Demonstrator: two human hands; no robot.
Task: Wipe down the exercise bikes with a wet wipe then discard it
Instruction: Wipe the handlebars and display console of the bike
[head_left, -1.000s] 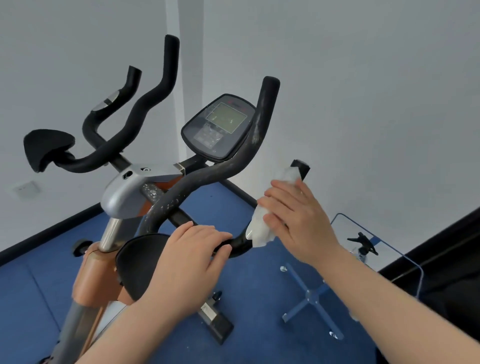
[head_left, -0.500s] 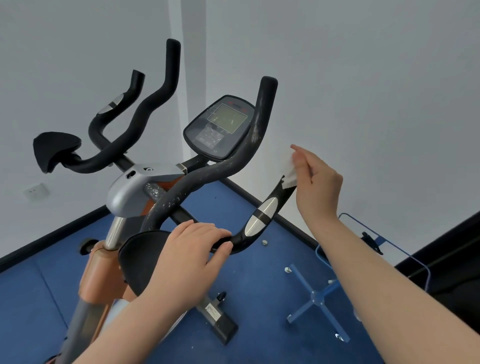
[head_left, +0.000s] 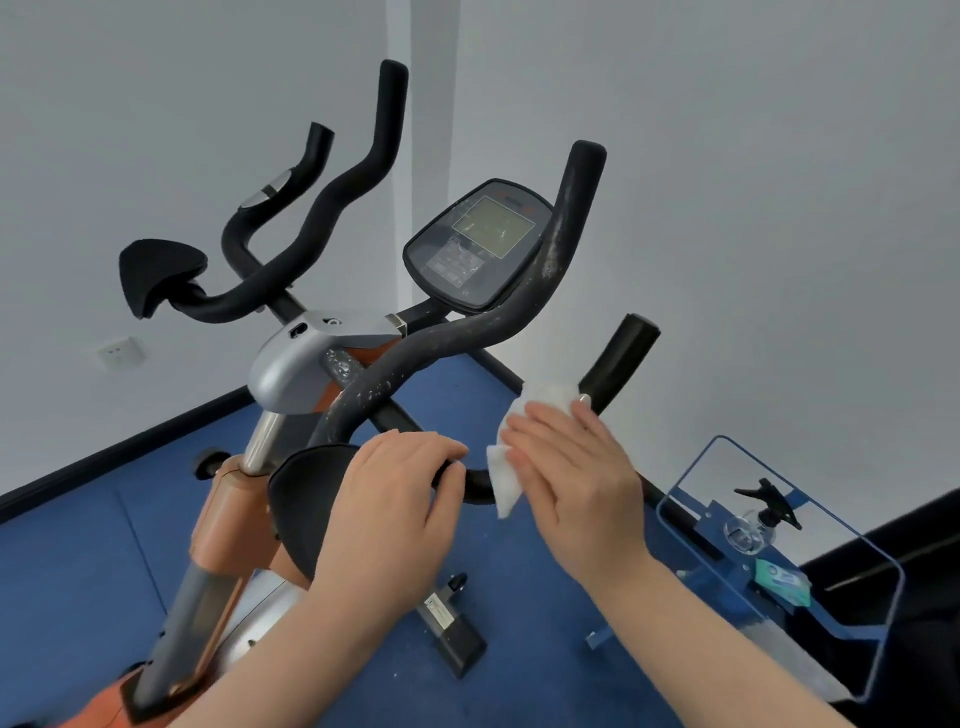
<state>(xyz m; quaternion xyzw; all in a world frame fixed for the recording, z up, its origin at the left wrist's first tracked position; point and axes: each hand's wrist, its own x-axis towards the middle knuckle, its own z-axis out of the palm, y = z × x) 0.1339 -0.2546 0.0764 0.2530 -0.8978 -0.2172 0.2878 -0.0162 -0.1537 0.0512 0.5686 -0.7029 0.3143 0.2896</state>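
Now wet wipe (head_left: 506, 467) under right hand (head_left: 576, 478)

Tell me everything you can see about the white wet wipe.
The wet wipe is a white, thin, soft-looking sheet, crumpled and folded. It is wrapped around the short black right grip bar of the bike's handlebar, below the bar's bare upper end. The right hand lies over it, pressing it to the bar. One corner hangs free below, near the left hand, apart from it.

Grey walls (head_left: 753, 156), blue floor (head_left: 78, 561)
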